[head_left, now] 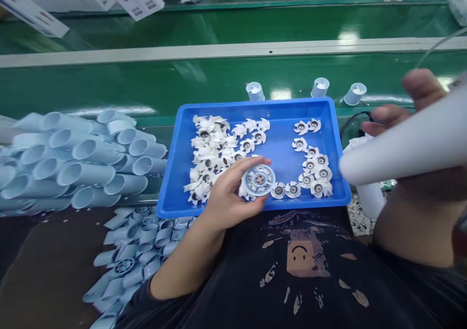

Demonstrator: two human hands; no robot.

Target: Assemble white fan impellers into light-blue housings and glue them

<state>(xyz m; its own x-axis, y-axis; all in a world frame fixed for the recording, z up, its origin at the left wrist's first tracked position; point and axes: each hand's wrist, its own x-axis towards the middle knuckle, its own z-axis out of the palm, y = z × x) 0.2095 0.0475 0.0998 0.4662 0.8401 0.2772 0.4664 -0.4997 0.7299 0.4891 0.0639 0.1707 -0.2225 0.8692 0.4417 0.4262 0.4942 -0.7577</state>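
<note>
My left hand (228, 192) is over the front edge of a blue plastic tray (255, 106), its fingers gripping a round pale-blue ribbed plastic disc (260, 179) with a metal-looking centre. Small white plastic impellers with dark hubs lie in the tray, in a heap on the left (215, 146) and a looser curved group on the right (314, 173). To the right of the tray, my right hand (399, 122) grips a white plastic tube (404, 141). The tube's near side hides part of that hand.
Many pale-blue plastic tubes (76, 158) are stacked left of the tray, with more tubes and discs (134, 251) lying below them on a dark surface. Three small cups (320, 87) stand behind the tray on a green conveyor belt (219, 83). A black cable (353, 122) runs near the tray's right corner.
</note>
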